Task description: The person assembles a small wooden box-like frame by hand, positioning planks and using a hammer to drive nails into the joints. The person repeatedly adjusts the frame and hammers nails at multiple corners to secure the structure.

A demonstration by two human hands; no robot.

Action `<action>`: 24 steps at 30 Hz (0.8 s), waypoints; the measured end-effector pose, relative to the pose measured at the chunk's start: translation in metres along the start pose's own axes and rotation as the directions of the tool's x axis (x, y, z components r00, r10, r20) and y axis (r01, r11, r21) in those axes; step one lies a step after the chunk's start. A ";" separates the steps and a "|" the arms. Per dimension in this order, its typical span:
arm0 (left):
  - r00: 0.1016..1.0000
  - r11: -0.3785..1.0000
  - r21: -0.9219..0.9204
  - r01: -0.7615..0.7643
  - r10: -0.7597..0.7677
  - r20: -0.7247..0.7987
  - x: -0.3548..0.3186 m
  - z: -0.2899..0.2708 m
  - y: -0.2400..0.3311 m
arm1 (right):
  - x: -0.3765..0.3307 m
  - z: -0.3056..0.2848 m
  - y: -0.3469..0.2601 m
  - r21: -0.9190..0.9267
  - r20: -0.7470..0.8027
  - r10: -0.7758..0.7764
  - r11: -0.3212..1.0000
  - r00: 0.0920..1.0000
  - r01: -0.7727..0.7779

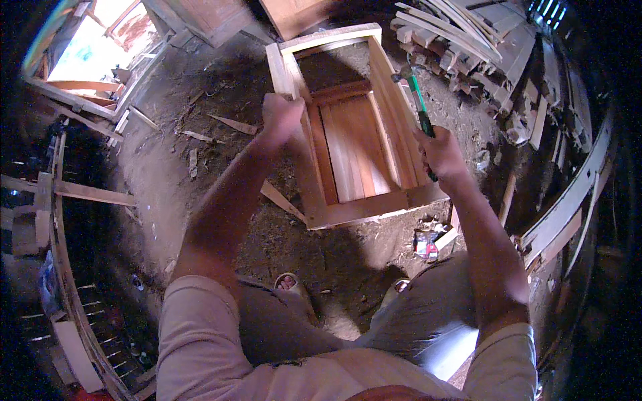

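In front of me a wooden frame (358,208) lies on the dirt floor, with a slatted wooden panel (344,144) inside it. At its far left side, my left hand (281,119) is closed round the near end of a pale wooden strip (281,72). Whether the strip is fixed to the frame cannot be told. My right hand (441,155) grips a hammer (416,93) by its green and black handle, over the frame's right side. The hammer's metal head points away from me and is apart from the strip.
Stacked boards (461,47) lie at the far right. Wood offcuts (234,125) and shavings litter the floor to the left. A small red and dark packet (426,244) lies near the frame's close right corner. Bright light enters through an opening (93,53) at the far left.
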State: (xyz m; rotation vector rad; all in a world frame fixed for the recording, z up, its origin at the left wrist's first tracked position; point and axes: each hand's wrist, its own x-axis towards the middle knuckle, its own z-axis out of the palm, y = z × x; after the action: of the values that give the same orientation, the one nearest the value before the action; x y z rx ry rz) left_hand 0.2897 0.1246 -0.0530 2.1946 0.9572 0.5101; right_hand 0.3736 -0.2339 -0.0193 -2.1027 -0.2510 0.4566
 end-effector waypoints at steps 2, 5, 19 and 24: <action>0.999 1.000 -0.017 0.021 -0.020 0.028 -0.002 -0.004 0.003 | 0.002 0.000 0.002 -0.061 -0.029 -0.022 0.998 0.999 0.020; 1.000 0.999 0.040 0.015 -0.015 -0.013 0.002 -0.011 -0.001 | 0.006 0.003 -0.002 -0.052 -0.048 -0.021 0.998 0.999 0.018; 0.995 0.995 -0.028 -0.091 0.092 0.032 -0.008 -0.019 0.010 | 0.012 -0.005 -0.003 0.336 0.159 0.191 0.912 0.969 -0.235; 0.999 0.999 -0.026 -0.047 0.047 0.020 -0.005 -0.017 0.005 | 0.010 -0.006 -0.011 0.334 0.182 0.241 0.896 0.953 -0.291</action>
State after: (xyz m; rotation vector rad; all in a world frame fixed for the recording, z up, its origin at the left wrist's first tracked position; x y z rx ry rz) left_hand 0.2788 0.1258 -0.0384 2.1998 0.8858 0.5179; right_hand 0.3855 -0.2286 -0.0092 -1.7523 0.0465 0.7532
